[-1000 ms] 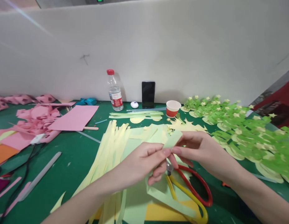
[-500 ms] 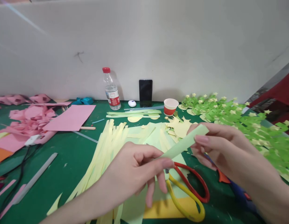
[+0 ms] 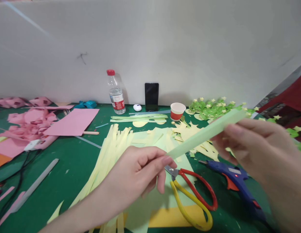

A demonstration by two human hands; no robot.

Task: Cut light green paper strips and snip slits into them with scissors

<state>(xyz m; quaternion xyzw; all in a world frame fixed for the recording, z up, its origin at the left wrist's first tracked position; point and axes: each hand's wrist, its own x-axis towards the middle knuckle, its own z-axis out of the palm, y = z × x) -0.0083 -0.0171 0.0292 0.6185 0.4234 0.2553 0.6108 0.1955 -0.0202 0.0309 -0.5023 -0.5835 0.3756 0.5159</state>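
A light green paper strip (image 3: 201, 136) stretches slantwise between my two hands, above the table. My left hand (image 3: 143, 171) pinches its lower end between thumb and fingers. Toward the upper right end, my right hand (image 3: 252, 142) grips the strip with its thumb on top. Scissors (image 3: 196, 191) with one red and one yellow handle lie below the strip, their blades partly hidden by my left hand. Under my right hand rests a blue glue gun (image 3: 237, 181) with an orange trigger and a small red light. Pale yellow strips (image 3: 109, 158) lie in a bundle left of my left hand.
At the back stand a water bottle (image 3: 116, 97), a black phone (image 3: 151, 97) and a paper cup (image 3: 178, 111). Pink paper (image 3: 74, 122) and pink pieces cover the left side. Green paper stems with pale stars (image 3: 213, 106) lie right. A black cable (image 3: 21, 174) runs at left.
My right hand has moved right and up along with the strip's end, so more of the strip shows between my hands. The glue gun has come into fuller view.
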